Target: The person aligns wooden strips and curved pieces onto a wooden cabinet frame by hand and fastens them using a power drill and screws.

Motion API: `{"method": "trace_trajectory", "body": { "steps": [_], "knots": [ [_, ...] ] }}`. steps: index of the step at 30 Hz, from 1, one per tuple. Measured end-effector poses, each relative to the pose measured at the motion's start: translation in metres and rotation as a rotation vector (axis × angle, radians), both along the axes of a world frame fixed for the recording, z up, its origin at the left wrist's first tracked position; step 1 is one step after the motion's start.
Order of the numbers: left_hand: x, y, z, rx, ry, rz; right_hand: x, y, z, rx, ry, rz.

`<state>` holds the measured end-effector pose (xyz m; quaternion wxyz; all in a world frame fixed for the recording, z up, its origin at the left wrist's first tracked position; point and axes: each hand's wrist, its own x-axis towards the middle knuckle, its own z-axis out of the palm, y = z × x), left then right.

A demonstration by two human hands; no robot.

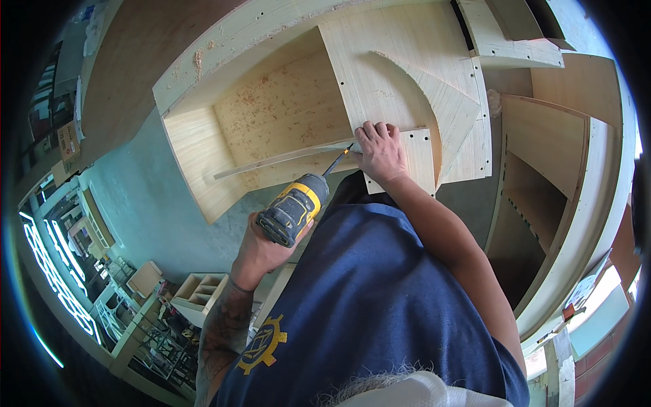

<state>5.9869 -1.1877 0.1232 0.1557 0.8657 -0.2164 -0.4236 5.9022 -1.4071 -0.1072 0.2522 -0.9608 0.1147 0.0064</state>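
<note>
My left hand [261,254] is closed around a black and yellow cordless drill [293,209]. Its long bit points up and to the right, the tip close to the fingers of my right hand [381,152]. That hand curls over the left end of a small pale wooden board [418,159] with dark holes near its corners. A thin, narrow strip [281,157] stretches leftward from beside the right fingers across the opening of a wooden cabinet box [196,139]. The exact contact between bit tip, strip and board is partly hidden by the hand.
Wood shavings [264,102] lie inside the box. A curved-edged panel [434,102] is on the pale boards beyond my right hand. To the right stands another open wooden cabinet [542,183]. A small compartmented wooden unit [200,292] sits on the floor at lower left.
</note>
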Motion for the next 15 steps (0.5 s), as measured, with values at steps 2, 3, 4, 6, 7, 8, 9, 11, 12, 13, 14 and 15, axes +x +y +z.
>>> {"method": "trace_trajectory", "body": {
  "steps": [2,3,4,6,7,8,9,11,12,13,14,15],
  "knots": [
    [0.003,-0.008,0.005,0.009,-0.017,-0.029,0.0,0.0,-0.002,0.008,0.009,-0.003],
    [0.005,-0.012,0.007,0.016,-0.034,-0.057,0.0,0.0,-0.002,0.011,0.008,-0.003],
    [0.006,-0.018,0.01,0.018,-0.034,-0.057,0.0,0.0,-0.002,0.003,0.005,-0.003],
    [0.009,-0.027,0.014,-0.079,-0.052,0.053,-0.001,0.0,-0.002,-0.003,0.002,-0.001],
    [0.011,-0.03,0.015,-0.075,-0.054,0.055,0.0,-0.001,0.0,0.002,0.008,0.0],
    [0.013,-0.032,0.016,-0.088,-0.046,0.08,0.001,-0.001,0.001,0.006,0.014,0.001],
    [0.014,-0.033,0.017,-0.102,-0.038,0.105,0.001,0.0,0.001,0.009,0.012,0.003],
    [0.018,-0.036,0.017,-0.083,-0.039,0.081,0.001,-0.001,-0.001,0.002,0.005,0.0],
    [0.02,-0.037,0.017,-0.066,-0.04,0.057,0.001,-0.001,-0.001,0.003,0.005,0.001],
    [0.02,-0.038,0.018,-0.063,-0.041,0.058,0.001,-0.001,-0.001,0.01,0.002,-0.003],
    [0.02,-0.04,0.019,-0.059,-0.046,0.03,0.0,-0.001,-0.001,0.017,-0.001,-0.006],
    [0.02,-0.04,0.019,-0.054,-0.051,0.001,0.0,-0.001,-0.001,0.019,-0.001,-0.004]
  ]
}}
